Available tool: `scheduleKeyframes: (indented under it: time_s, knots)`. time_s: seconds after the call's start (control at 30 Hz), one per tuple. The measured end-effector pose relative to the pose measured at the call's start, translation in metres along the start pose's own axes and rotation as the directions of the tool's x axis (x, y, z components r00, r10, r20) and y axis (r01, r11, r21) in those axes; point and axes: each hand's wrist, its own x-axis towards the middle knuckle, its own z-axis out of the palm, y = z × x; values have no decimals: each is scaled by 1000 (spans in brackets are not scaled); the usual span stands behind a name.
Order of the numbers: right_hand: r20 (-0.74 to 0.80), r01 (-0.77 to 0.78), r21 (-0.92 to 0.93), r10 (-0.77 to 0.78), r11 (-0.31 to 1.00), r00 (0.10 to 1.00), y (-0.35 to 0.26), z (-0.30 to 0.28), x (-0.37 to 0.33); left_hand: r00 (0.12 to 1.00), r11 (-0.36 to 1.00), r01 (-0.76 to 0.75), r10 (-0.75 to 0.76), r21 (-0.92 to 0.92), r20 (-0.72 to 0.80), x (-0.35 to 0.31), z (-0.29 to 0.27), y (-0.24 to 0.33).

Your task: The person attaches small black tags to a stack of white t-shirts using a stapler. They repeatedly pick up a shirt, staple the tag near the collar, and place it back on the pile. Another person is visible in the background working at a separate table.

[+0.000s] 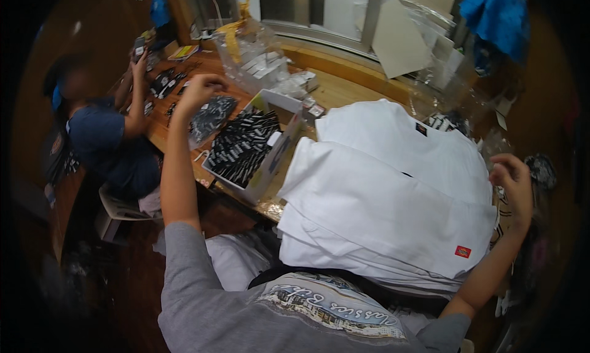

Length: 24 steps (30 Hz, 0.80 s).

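Note:
A stack of white T-shirts [375, 193] lies in front of me on the table. The top one is partly folded, its lower part turned up over the body, with a small red patch [463, 252] near the right corner and a black neck label [421, 129] at the collar. My left hand [198, 94] is raised above the table, left of an open white box [270, 180] full of black printed tags [243, 147]. Its fingers are loosely bent, with nothing visible in them. Beside the shirts' right edge hovers my right hand [515, 184], fingers curled but apart, apparently holding nothing.
Left of me, a co-worker [107, 132] sits holding up a small dark device [139, 47]. A clear bag [212, 116] of dark items lies behind the box. Farther back stands a large plastic bag [255, 55] with white packets. Cardboard sheets [399, 36] lean against the window.

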Motion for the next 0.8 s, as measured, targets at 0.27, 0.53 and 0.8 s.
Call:
scheduleKeyframes:
  time_s: [0.27, 0.53, 0.8]
  knots:
    - [50, 276, -353, -277, 894, 960, 30, 188, 33, 960, 919, -280, 261, 277, 103, 31, 106, -27]
    - [-167, 299, -215, -336, 930, 927, 51, 217, 30, 935, 850, 87, -249, 520, 251, 56, 113, -11]
    - [-162, 301, -203, -335, 932, 928, 53, 218, 32, 977, 970, 142, -170, 197, 133, 59, 105, -33]
